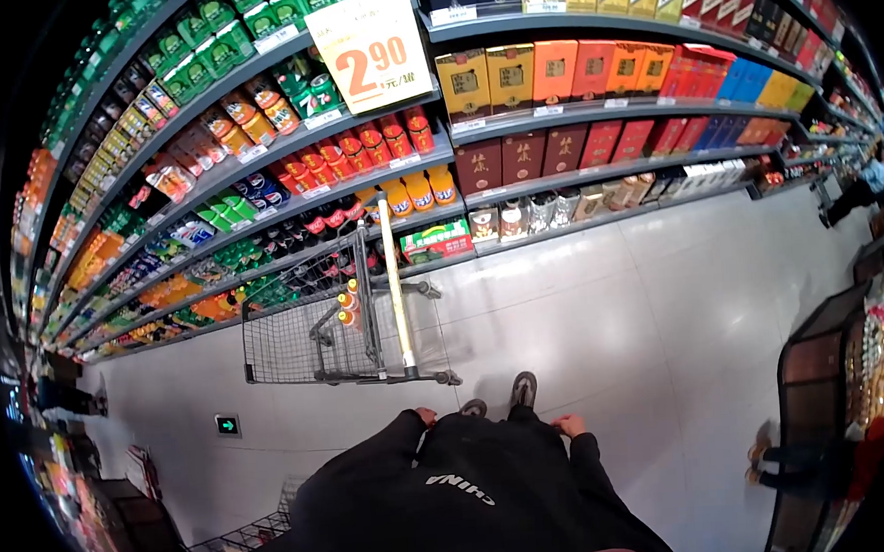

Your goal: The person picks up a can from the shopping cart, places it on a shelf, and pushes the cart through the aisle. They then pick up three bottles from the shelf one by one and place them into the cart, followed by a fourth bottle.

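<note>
Grey wire forms the cart (305,323), standing just ahead with orange bottles (348,303) inside, so some loading looks done; what is left does not show. The left hand (426,417) and right hand (571,426) hang apart from its handle (395,288), too small to tell finger spread or grip. Glossy pale tiles (604,307) run beside stocked shop shelves (514,120).

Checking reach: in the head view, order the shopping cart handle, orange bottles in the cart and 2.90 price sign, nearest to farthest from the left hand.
1. Shopping cart handle: ahead of left hand.
2. Orange bottles: in cart, past handle.
3. 2.90 price sign: highest, beyond cart.
</note>
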A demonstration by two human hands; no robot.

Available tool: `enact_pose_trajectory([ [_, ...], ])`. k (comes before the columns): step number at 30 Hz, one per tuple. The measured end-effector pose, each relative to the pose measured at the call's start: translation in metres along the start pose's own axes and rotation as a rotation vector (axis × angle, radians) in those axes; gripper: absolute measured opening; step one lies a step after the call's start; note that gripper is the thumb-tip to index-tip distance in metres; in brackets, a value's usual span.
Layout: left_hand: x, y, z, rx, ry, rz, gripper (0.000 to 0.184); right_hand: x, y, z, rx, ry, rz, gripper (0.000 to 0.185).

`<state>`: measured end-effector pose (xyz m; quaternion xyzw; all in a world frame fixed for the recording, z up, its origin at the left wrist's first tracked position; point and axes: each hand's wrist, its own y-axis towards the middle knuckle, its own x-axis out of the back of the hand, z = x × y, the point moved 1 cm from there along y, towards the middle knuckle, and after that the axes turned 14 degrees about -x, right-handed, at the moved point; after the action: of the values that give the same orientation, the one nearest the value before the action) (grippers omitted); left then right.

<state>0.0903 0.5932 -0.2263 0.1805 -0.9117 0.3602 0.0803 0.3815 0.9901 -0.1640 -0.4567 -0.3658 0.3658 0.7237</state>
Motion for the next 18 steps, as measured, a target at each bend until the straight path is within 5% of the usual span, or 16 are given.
enact_pose_trajectory([
  [2,-0.029,0.023,-0.034,-0.202,0.394,-0.008,0.030,0.027,0.025,0.006,-0.036,-0.041,0.118,0.018],
  [8,-0.051,0.083,-0.120,-0.093,-0.267,-0.150,0.030,0.079,0.081,0.048,-0.013,-0.398,0.192,0.017],
  [12,-0.053,0.111,-0.170,-0.015,-0.634,-0.547,0.025,0.088,0.096,0.076,0.022,-0.475,0.333,0.017],
  [16,-0.071,0.124,-0.208,0.025,-0.584,-0.293,0.021,0.086,0.144,0.081,-0.157,-0.245,0.687,0.015],
  [18,-0.074,0.129,-0.223,-0.006,-0.525,-0.092,0.022,0.069,0.116,0.107,-0.058,-0.428,0.508,0.017],
])
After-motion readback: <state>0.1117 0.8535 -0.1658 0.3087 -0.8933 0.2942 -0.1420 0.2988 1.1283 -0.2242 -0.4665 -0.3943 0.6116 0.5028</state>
